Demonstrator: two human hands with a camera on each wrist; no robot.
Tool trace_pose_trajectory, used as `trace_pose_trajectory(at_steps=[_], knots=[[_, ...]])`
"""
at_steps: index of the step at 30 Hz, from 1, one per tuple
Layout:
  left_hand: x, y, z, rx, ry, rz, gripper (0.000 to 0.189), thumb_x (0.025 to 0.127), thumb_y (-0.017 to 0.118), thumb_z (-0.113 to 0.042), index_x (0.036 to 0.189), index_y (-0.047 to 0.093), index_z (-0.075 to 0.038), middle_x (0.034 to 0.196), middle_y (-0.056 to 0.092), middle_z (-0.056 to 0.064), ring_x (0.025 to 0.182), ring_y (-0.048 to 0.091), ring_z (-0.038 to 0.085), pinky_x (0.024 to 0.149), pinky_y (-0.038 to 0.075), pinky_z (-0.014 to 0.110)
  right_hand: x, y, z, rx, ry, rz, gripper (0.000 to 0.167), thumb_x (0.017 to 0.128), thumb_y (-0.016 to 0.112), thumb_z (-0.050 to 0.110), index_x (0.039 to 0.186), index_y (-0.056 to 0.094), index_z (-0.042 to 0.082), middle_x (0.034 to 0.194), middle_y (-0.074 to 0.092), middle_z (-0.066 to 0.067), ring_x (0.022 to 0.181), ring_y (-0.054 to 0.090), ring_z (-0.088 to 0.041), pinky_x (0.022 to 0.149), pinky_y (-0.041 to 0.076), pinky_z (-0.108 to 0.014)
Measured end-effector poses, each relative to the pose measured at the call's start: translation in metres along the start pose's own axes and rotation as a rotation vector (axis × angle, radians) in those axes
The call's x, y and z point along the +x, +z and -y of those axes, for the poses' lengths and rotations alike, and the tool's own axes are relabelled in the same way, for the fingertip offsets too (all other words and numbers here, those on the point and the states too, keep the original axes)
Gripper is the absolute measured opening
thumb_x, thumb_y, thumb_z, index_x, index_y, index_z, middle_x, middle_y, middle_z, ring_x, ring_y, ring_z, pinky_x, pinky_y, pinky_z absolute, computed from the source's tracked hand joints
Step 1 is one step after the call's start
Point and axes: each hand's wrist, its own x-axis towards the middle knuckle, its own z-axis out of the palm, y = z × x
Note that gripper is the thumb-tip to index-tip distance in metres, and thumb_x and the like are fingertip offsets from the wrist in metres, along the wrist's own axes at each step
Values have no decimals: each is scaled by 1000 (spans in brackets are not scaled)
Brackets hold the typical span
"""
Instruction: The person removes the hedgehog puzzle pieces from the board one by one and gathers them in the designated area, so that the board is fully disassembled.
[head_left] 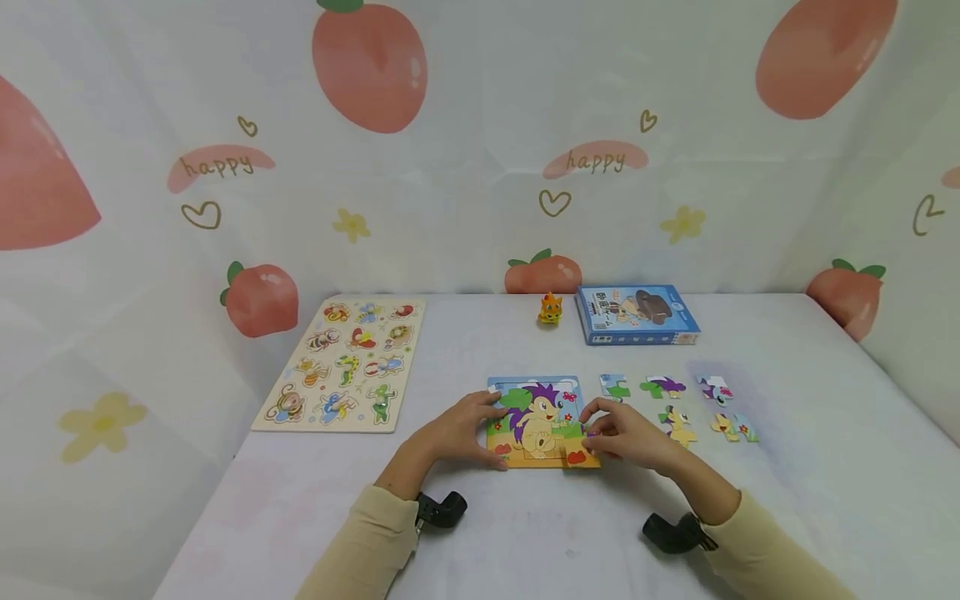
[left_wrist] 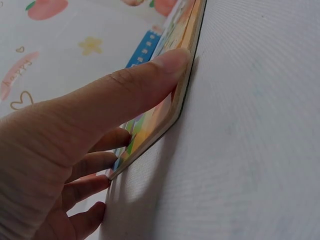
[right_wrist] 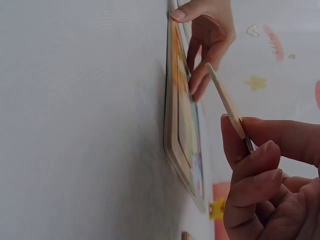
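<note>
A hedgehog jigsaw board (head_left: 538, 421) lies flat on the table before me. My left hand (head_left: 467, 431) rests spread along its left side, thumb straight on the front rim and fingertips at the left edge, also seen in the left wrist view as the hand (left_wrist: 95, 120) on the board's rim (left_wrist: 152, 134). Between thumb and fingertips, my right hand (head_left: 628, 433) pinches a flat jigsaw piece (head_left: 576, 452) with a red patch on yellow. In the right wrist view this piece (right_wrist: 226, 99) is tilted and raised above the board, held by the right hand (right_wrist: 270, 175).
Several loose jigsaw pieces (head_left: 678, 425) lie right of the board. Behind stand a small orange-yellow toy figure (head_left: 551, 310) and a blue box (head_left: 637, 315). A wooden peg puzzle (head_left: 341, 367) with animal shapes lies at the left. A printed cloth (head_left: 465, 192) hangs behind the table.
</note>
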Motion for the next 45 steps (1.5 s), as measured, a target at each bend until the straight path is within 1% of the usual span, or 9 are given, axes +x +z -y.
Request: trace_pose_trajectory(at_steps=[4, 8, 14, 20, 25, 28, 32, 39, 45], knots=[[0, 0, 0, -5, -12, -2, 81, 67, 80, -48, 134, 52, -12, 151, 31, 6, 141, 24, 26, 114, 28, 42, -9, -6, -1, 14, 0, -12, 35, 87, 65, 19, 110, 48, -2, 80, 59, -6, 58, 46, -12, 52, 42, -21], [-1, 0, -1, -3, -19, 0, 81, 67, 80, -47, 134, 51, -12, 151, 31, 7, 141, 24, 27, 113, 28, 43, -18, -13, -6, 30, 4, -19, 38, 88, 65, 20, 112, 46, -3, 79, 57, -6, 56, 44, -11, 51, 41, -21], [-1, -2, -3, -8, -19, 4, 81, 67, 80, -47, 134, 51, -12, 151, 31, 7, 141, 24, 27, 114, 27, 43, -27, -20, -19, 24, 54, -47, 42, 86, 67, 24, 112, 47, -2, 77, 56, -4, 57, 45, -11, 51, 41, -21], [0, -2, -4, -9, -22, 10, 81, 67, 80, -47, 134, 51, -12, 151, 31, 7, 142, 24, 27, 114, 27, 43, -37, -23, -29, 29, 95, -45, 43, 85, 68, 25, 112, 48, -3, 79, 58, -4, 57, 47, -11, 51, 42, -21], [1, -1, -3, -3, -32, 7, 81, 67, 80, -48, 134, 51, -13, 152, 31, 5, 142, 23, 26, 114, 26, 42, -45, -25, -33, 44, 94, -40, 44, 85, 67, 25, 112, 47, -3, 79, 59, -4, 55, 46, -11, 50, 41, -21], [1, 0, -3, -4, -34, 8, 81, 67, 79, -49, 134, 51, -13, 152, 31, 5, 142, 23, 26, 114, 26, 42, -49, -25, -37, 63, 94, -31, 44, 85, 67, 24, 113, 47, -3, 78, 59, -5, 56, 46, -11, 50, 42, -22], [1, 0, -2, -1, -43, 5, 81, 66, 79, -49, 134, 52, -14, 152, 31, 4, 142, 23, 26, 114, 27, 42, -52, -24, -41, 78, 110, -35, 45, 85, 68, 25, 114, 47, -3, 78, 60, -5, 58, 48, -12, 52, 45, -22], [0, 0, -3, -13, -39, 5, 81, 67, 80, -49, 134, 52, -14, 152, 31, 5, 142, 24, 26, 114, 27, 43, -53, -20, -45, 37, 137, -76, 46, 84, 68, 27, 114, 48, -2, 78, 60, -4, 59, 50, -13, 53, 46, -22], [-1, 0, -4, -13, -47, 1, 80, 67, 79, -48, 134, 52, -14, 152, 31, 5, 142, 24, 26, 114, 27, 43, -52, -18, -45, -5, 92, -118, 49, 80, 72, 27, 111, 52, -5, 77, 59, -5, 59, 50, -11, 52, 46, -21]])
